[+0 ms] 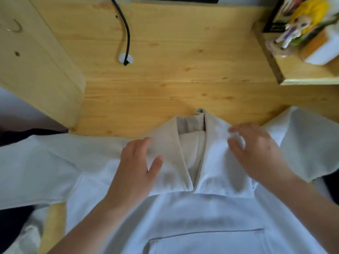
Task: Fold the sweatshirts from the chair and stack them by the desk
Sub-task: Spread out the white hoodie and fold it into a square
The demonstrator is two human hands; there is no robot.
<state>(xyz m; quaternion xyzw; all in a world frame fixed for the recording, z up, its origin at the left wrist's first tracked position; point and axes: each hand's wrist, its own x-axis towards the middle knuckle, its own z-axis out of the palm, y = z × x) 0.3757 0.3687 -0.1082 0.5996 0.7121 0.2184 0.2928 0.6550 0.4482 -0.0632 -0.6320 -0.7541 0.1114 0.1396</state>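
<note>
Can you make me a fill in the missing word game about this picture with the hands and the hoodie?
1. The white sweatshirt lies spread on a ____ desk.
2. The left hand and the right hand both rest on the sweatshirt's ____.
3. A ____ cable goes down through a hole in the desk.
4. On the shelf at the right stands a figurine with ____ hair.

Missing words: wooden; hood; black; yellow
</note>
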